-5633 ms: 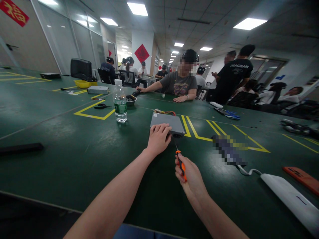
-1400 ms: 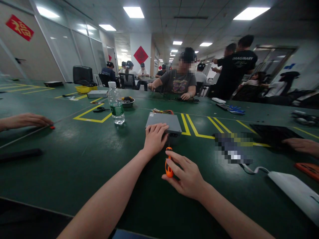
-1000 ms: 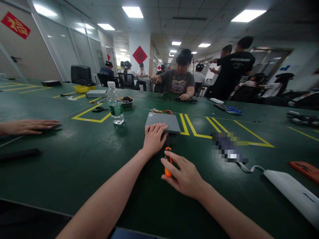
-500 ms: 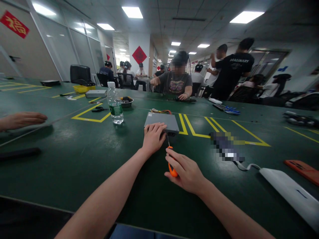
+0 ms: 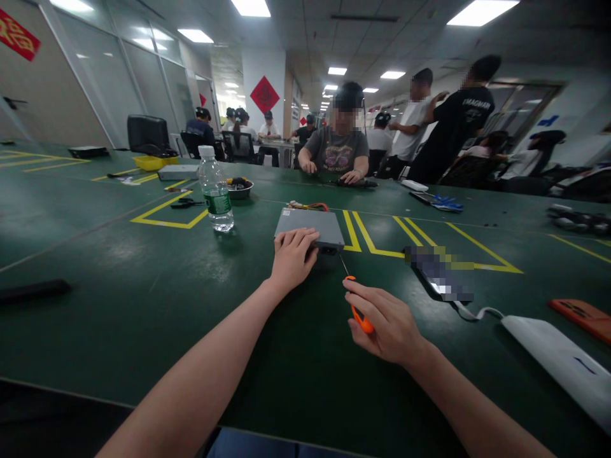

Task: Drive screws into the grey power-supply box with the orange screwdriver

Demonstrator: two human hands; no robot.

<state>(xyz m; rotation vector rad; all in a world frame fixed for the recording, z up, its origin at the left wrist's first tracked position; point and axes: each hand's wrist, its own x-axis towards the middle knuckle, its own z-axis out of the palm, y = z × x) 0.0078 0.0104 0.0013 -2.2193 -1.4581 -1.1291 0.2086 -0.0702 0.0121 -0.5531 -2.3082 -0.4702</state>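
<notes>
A flat grey metal box [image 5: 312, 224] with coloured wires at its far edge lies on the green table [image 5: 119, 286]. My left hand [image 5: 291, 257] rests on its near left corner, fingers curled over the edge. My right hand [image 5: 389, 324] grips the orange handle of a small screwdriver [image 5: 356, 305]. The thin shaft points up-left toward the box's near right corner, its tip just short of the box.
A water bottle [image 5: 216, 198] stands left of the box, a metal bowl [image 5: 240, 186] behind it. A phone [image 5: 439, 277] with a cable, a white device [image 5: 558, 359] and an orange item [image 5: 580, 312] lie at right. A seated person [image 5: 337, 152] works across the table.
My right hand and screwdriver have shifted right, from the box's near middle to its near right corner. The neighbour's hand at far left has left the view. My left hand stays put.
</notes>
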